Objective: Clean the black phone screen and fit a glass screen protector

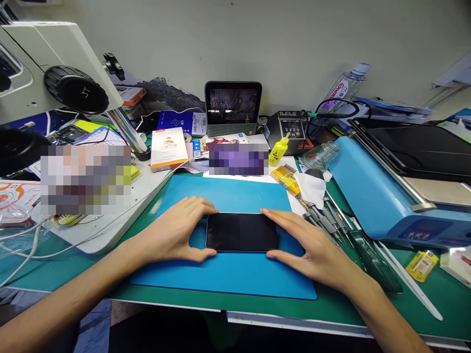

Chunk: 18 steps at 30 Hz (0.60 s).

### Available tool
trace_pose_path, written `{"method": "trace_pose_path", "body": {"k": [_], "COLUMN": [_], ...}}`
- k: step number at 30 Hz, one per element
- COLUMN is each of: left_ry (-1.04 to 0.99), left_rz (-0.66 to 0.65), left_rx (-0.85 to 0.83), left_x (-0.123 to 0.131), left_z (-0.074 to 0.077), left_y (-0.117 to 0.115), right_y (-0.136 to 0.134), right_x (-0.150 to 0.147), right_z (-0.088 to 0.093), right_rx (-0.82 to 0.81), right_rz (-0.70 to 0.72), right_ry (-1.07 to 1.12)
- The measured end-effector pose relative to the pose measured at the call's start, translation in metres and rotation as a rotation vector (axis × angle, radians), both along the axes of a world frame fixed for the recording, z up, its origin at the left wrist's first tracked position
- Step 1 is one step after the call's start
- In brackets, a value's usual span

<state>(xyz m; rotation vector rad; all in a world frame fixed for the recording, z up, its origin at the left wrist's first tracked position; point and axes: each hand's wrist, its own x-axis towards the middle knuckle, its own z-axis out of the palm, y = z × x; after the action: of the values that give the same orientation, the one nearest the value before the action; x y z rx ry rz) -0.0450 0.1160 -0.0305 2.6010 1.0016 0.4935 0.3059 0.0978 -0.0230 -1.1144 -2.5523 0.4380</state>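
A black phone [242, 231] lies flat, screen up and dark, on a blue work mat [228, 274]. My left hand [176, 230] grips the phone's left end, index finger along its far edge and thumb at its near corner. My right hand [307, 242] holds the right end the same way, fingers curved round the far and near corners. Both forearms rest on the mat's front part.
A microscope [55, 73] and its white base [110, 230] stand at left. Screwdrivers and tweezers [331, 225] lie right of the mat, beside a blue machine [379, 196]. A small screen [233, 108], a soldering station [290, 128], a yellow bottle [277, 151] and boxes stand at the back.
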Motion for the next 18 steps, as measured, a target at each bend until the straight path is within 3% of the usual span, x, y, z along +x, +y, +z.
{"method": "trace_pose_path", "body": {"k": [18], "left_ry": [0.008], "left_rz": [0.016], "left_rx": [-0.012], "left_x": [0.0008], "left_z": [0.0002], "left_y": [0.0000], "right_y": [0.0006], "right_x": [0.0004], "right_z": [0.0006], "right_rx": [-0.001], "right_rz": [0.006], "right_ry": [-0.001]}}
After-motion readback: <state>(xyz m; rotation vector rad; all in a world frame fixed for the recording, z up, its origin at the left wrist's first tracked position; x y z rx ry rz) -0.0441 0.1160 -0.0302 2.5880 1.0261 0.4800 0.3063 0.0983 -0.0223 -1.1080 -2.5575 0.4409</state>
